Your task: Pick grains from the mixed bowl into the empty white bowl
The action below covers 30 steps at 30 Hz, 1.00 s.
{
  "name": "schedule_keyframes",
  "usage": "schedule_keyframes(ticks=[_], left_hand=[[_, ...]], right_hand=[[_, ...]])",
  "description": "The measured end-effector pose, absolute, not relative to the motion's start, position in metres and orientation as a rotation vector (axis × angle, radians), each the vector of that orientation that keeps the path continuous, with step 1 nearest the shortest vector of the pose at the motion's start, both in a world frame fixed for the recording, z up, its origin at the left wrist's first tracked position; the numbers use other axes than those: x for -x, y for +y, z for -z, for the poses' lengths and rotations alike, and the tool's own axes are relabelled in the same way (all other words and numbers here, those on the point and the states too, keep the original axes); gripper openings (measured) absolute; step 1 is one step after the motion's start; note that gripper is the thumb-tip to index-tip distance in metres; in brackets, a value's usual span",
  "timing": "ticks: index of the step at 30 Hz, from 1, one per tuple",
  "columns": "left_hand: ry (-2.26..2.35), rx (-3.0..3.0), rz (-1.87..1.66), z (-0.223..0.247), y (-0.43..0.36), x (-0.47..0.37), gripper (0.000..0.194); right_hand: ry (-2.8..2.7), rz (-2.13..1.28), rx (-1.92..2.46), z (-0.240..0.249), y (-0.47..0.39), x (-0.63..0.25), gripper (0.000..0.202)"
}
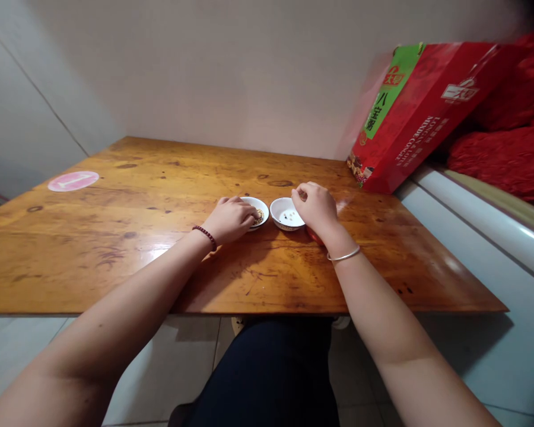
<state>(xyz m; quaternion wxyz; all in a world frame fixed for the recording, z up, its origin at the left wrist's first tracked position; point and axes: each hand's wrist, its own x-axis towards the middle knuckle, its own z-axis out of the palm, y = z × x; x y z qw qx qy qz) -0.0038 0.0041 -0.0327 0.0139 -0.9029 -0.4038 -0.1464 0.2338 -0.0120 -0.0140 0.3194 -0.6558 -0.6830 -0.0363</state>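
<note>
Two small white bowls stand side by side on the wooden table. My left hand reaches over the left bowl, its fingertips down among small yellowish and dark pieces; whether it pinches one is hidden. A few tiny pieces lie at the bottom of the right bowl. Above that bowl's right rim is my right hand, fingers curled and pressed together; anything between them is too small to make out. Something red shows partly beneath my right hand.
The wooden table bears a round pink-and-white sticker at its left. A large red box leans at the back right, beside red fabric and a pale ledge. A wall rises behind the table.
</note>
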Motion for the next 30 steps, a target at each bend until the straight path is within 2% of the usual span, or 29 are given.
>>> schedule_keyframes(ticks=[14,21,30], left_hand=[[-1.271,2.805,0.463,0.032,0.002,0.002,0.039],[-1.251,2.705,0.598,0.036,0.006,0.004,0.032],[-1.455,2.616,0.751,0.036,0.013,0.007,0.02]], right_hand=[[-1.817,0.107,1.644,0.019,-0.012,-0.227,0.025],[-1.808,0.088,1.632,0.019,-0.012,-0.226,0.024],[-1.77,-0.042,1.578,0.02,-0.008,-0.225,0.026]])
